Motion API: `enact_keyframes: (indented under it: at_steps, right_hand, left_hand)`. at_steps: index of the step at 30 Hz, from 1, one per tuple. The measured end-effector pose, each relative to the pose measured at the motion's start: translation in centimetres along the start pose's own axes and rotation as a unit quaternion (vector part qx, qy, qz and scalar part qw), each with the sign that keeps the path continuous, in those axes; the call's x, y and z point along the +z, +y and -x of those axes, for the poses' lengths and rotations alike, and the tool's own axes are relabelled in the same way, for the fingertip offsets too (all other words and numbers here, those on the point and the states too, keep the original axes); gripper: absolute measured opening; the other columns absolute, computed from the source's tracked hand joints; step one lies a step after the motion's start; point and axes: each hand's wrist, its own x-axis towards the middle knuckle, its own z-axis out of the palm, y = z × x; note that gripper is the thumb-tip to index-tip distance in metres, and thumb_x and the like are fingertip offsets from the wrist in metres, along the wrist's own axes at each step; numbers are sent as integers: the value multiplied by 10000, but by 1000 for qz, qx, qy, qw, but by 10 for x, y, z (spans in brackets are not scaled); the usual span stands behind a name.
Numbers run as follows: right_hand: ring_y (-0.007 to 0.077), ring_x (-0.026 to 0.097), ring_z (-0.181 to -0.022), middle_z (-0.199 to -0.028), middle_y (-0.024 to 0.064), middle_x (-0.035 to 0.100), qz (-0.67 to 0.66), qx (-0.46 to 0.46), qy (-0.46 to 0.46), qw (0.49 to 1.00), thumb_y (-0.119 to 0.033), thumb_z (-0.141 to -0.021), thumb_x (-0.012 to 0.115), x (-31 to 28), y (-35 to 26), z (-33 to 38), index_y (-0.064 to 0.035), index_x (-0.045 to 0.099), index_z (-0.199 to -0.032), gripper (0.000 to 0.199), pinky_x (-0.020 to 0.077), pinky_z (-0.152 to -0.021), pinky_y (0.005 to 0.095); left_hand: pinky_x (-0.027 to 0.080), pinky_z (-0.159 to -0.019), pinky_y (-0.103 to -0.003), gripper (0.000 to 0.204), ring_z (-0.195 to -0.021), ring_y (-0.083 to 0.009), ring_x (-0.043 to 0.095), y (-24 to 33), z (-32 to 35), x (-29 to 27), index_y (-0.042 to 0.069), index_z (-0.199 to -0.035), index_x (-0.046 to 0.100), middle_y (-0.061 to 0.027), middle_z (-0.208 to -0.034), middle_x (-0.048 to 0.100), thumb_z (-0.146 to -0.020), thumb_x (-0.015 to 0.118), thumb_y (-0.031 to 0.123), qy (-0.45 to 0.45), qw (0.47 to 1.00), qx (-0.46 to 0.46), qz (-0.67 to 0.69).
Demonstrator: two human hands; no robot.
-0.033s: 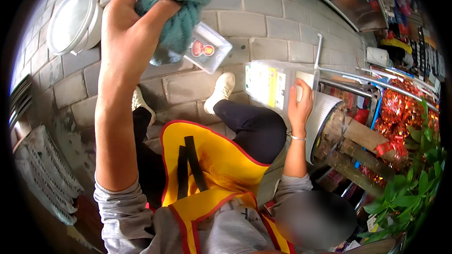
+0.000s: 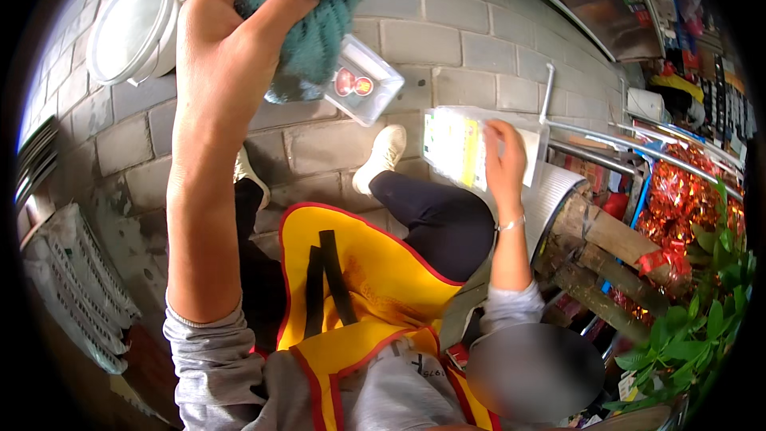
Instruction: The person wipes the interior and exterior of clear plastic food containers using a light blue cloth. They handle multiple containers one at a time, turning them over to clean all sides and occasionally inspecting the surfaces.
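My left hand is raised at the upper left, its fingers and thumb closed around a bunched teal textured cloth. Beyond and below the cloth lies a shallow clear plastic tray with a red round-patterned label, partly covered by the cloth. Over on the right, my right hand is at a clear plastic box with a white, green and yellow label. Its fingers are loosely bent and apart in front of the box's right part; whether they touch it I cannot tell.
A white lidded bucket stands at the upper left on the grey paving. To the right are a metal rail, bundled logs, shiny red-orange tinsel and a leafy plant. White plastic-wrapped packs lie at the lower left.
My right hand has shifted left and up across the clear box, from its right end toward the label. My left hand keeps hold of the teal cloth. The whole view has shifted slightly.
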Motion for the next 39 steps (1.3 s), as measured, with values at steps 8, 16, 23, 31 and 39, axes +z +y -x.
enact_keyframes:
  at_steps: [8, 16, 23, 31, 39]
  right_hand:
    - [326, 615, -984, -1046, 126, 659, 175, -9, -523, 834, -383, -855, 492, 151, 3, -65, -134, 657, -1025, 343, 472, -857, 428]
    - [177, 664, -762, -875, 88, 693, -179, 122, -225, 950, -283, -910, 538, 92, -1, -53, -83, 636, -1027, 252, 502, -721, 284]
    - [131, 657, -828, -904, 62, 677, -208, 139, -246, 937, -148, -945, 517, 7, -51, -26, -3, 621, -1005, 188, 507, -765, 268]
    - [227, 611, -706, -777, 117, 639, -329, -23, -121, 936, -200, -907, 535, 44, -167, -75, -2, 626, -929, 219, 486, -682, 334]
    - [320, 626, -891, -927, 134, 658, 110, -126, -351, 921, -298, -827, 574, 133, -107, -43, -109, 675, -858, 216, 497, -785, 429]
  left_hand:
    - [423, -931, -267, 339, -991, -162, 596, 3, -6, -27, 39, -1145, 629, -67, -1060, 637, -815, 613, 114, 66, 998, 11, 3]
    - [392, -996, -305, 363, -1075, -201, 584, -3, -3, -29, 39, -1172, 618, -98, -1135, 621, -817, 609, 115, 67, 995, 40, -57]
    - [532, -787, -311, 299, -886, -151, 629, 15, -3, -3, 74, -1127, 627, -64, -976, 645, -832, 595, 111, 18, 999, 27, 4]
    - [433, -791, -373, 323, -885, -308, 509, 2, -12, 28, 53, -956, 591, -128, -903, 478, -634, 610, 49, 19, 986, 152, -61]
    - [449, -762, -359, 278, -847, -275, 534, -13, 0, 29, 46, -952, 603, -108, -891, 503, -674, 605, 45, 19, 996, 80, -21]
